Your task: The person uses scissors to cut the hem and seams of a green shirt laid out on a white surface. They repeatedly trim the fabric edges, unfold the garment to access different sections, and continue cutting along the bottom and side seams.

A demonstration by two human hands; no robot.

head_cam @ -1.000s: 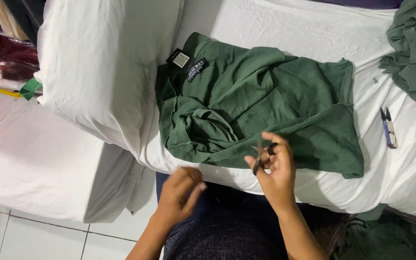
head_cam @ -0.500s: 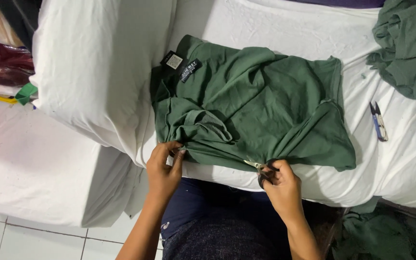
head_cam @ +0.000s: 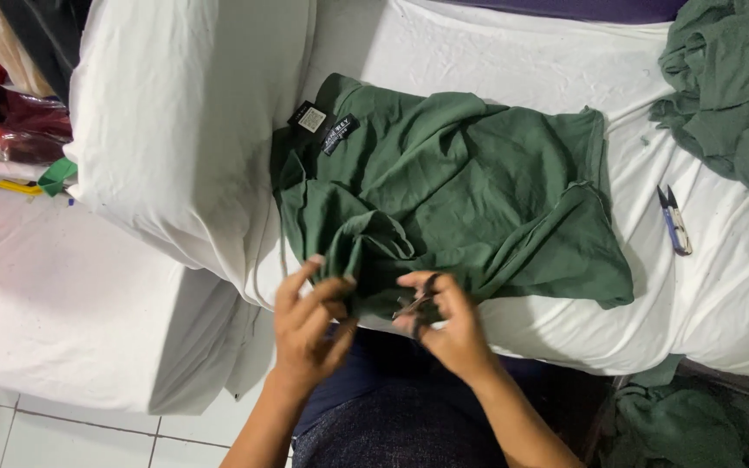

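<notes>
we find the left hand (head_cam: pixel 307 322) pinching the near edge of the green shirt (head_cam: pixel 461 191) lying on the white-covered table (head_cam: pixel 496 43), the right hand (head_cam: pixel 444 316) closed on small scissors (head_cam: pixel 418 305) beside it.

A plain dark green cotton garment (head_cam: pixel 461 199) is spread on a white cloth-covered table (head_cam: pixel 496 52). At the garment's upper left corner, black rectangular labels (head_cam: pixel 322 127) with pale print are seen. To the garment's right, small blue-handled thread snips (head_cam: pixel 674 220) are laid, and beyond them a second heap of green fabric (head_cam: pixel 730 95). Left of the garment, a plain white fabric bundle (head_cam: pixel 175 121) is seen.
</notes>
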